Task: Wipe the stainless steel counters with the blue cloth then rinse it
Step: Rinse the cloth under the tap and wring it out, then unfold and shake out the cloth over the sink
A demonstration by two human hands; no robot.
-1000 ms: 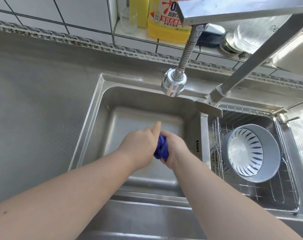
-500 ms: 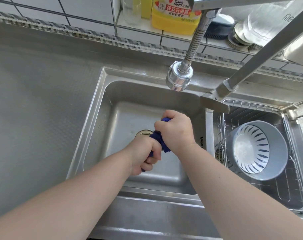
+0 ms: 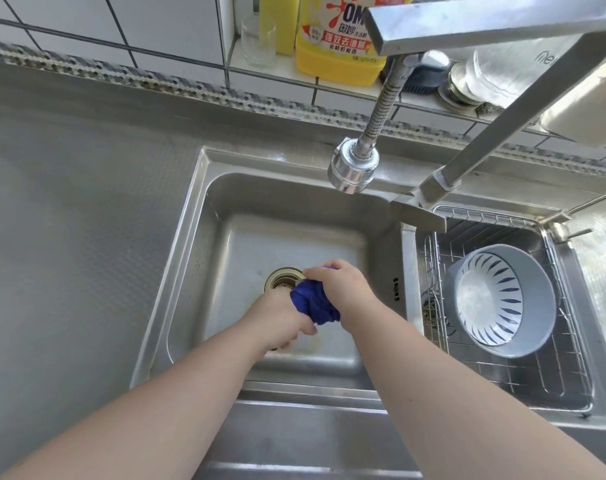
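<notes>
over the sink (image 3: pixel 190 216), blue cloth (image 3: pixel 312 303) mostly hidden by hands

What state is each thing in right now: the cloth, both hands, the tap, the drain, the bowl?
blue cloth: bunched and twisted, held over the sink
left hand: grips the cloth's near end
right hand: grips the cloth's far end
tap head: no water visibly running
drain: uncovered, partly hidden by the hands
bowl: tilted in the wire rack, looks empty

Both hands, left hand (image 3: pixel 280 317), right hand (image 3: pixel 343 289), gripping bunched blue cloth (image 3: pixel 313 303) over sink (image 3: pixel 190 237)
</notes>
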